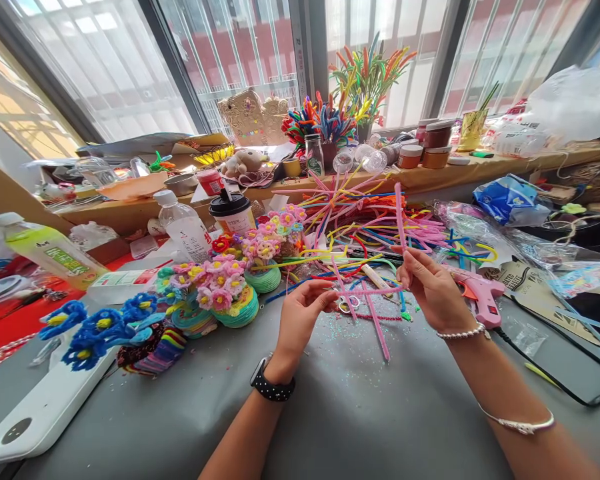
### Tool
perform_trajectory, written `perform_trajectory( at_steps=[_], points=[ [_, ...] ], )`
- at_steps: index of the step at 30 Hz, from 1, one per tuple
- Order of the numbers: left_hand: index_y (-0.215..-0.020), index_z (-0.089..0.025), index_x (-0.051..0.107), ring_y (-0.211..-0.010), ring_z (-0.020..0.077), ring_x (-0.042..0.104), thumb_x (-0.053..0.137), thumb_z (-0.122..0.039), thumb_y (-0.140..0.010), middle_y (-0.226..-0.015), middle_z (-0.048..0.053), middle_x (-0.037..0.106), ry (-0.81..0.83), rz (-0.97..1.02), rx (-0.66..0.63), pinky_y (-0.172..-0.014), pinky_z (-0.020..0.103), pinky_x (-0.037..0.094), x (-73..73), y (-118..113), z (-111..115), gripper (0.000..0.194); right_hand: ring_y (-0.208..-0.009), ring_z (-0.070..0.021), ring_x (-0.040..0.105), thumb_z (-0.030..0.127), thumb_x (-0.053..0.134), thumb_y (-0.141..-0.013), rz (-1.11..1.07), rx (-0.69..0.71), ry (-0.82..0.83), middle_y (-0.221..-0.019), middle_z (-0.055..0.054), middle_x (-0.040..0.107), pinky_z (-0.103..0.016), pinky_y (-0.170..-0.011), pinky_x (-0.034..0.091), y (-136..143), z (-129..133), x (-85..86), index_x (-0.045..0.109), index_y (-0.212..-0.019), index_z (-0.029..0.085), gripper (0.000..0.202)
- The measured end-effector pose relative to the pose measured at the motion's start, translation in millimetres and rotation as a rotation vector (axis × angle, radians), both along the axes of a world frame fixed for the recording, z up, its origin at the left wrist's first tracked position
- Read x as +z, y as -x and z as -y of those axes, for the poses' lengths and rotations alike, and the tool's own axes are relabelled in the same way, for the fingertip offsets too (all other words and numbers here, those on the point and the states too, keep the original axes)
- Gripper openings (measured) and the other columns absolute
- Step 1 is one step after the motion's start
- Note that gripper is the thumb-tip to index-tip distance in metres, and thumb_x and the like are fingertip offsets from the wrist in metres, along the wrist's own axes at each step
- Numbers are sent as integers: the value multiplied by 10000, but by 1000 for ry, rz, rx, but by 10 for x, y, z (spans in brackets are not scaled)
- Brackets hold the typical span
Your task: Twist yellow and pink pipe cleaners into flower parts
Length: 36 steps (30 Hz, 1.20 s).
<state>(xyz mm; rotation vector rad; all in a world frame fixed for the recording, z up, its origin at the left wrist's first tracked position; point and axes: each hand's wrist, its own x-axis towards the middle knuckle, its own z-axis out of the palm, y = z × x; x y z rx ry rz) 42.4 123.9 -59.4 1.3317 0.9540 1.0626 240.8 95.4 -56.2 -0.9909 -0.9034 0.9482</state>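
Two hands work above the middle of the desk (330,420). The left hand (303,317) is nearly closed, thumb and forefinger pinching one end of a crosswise pink pipe cleaner (367,292). The right hand (427,287) is also closed in a pinch, on the lower end of an upright pink pipe cleaner (399,217); the crosswise one reaches its fingers. Two slanting pink pipe cleaners (376,323) meet the crosswise one between the hands; whether they are joined is unclear. One watch (273,383) is on the left wrist, two bracelets (463,333) on the right arm.

Just beyond is one pair of scissors (349,305), and one dark red pipe cleaner (385,319) lies close by. One pink glue gun (483,297) lies toward the right edge. Four small flower pots (240,310) stand left of the hands, one holding blue flowers (97,330). Behind them are one lidded cup (233,215) and one clear bottle (184,227); one green-labelled bottle (55,253) leans toward the left edge. Loose pipe cleaners (350,213), too many to count, heap toward the far edge.
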Motion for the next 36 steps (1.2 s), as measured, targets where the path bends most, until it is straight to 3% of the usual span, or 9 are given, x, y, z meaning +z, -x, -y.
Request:
perform_trajectory(
  at_steps=[3,6,10,20,30,36],
  points=[
    [-869,-154,531,-556,100,574,625,-263,-651,-628,-14,617,-80,-15,55,-556,209,459,-33,-6,2,262,-459,-72,328,440,519,-732,209,-49,27,-457,58,361,-211,-476,288,17,16,2,608,-673,194,268],
    [-963,-175,487,-567,103,579,611,-276,-667,-643,-20,612,-198,-54,129,-576,218,470,-59,-4,9,336,-523,-92,393,464,526,-712,563,-42,104,-496,25,441,-226,-526,303,34,32,6,550,-498,163,370],
    [-1091,-198,449,-596,111,584,599,-289,-682,-682,-16,606,-287,-121,145,-600,230,484,-70,2,24,445,-555,-107,418,478,484,-734,768,-2,155,-529,9,495,-231,-562,316,18,38,20,533,-499,161,398],
    [-1013,-184,549,-601,112,590,568,-311,-707,-681,-4,608,-308,-169,134,-606,216,491,-91,24,17,332,-562,-101,428,476,455,-754,740,155,196,-553,11,506,-221,-553,318,-66,29,52,535,-534,159,394],
    [-844,-184,656,-635,120,597,583,-303,-692,-791,29,649,-300,-160,106,-618,226,498,-53,8,41,206,-497,-90,394,501,493,-708,797,168,279,-486,26,463,-224,-494,291,-72,22,-2,552,-501,159,404],
    [-719,-159,692,-552,108,571,639,-288,-631,-648,18,652,-85,-58,80,-572,223,489,24,4,40,166,-489,-90,444,493,577,-642,484,72,310,-508,9,525,-212,-475,349,-60,-2,-1,608,-560,158,346]
  ],
)
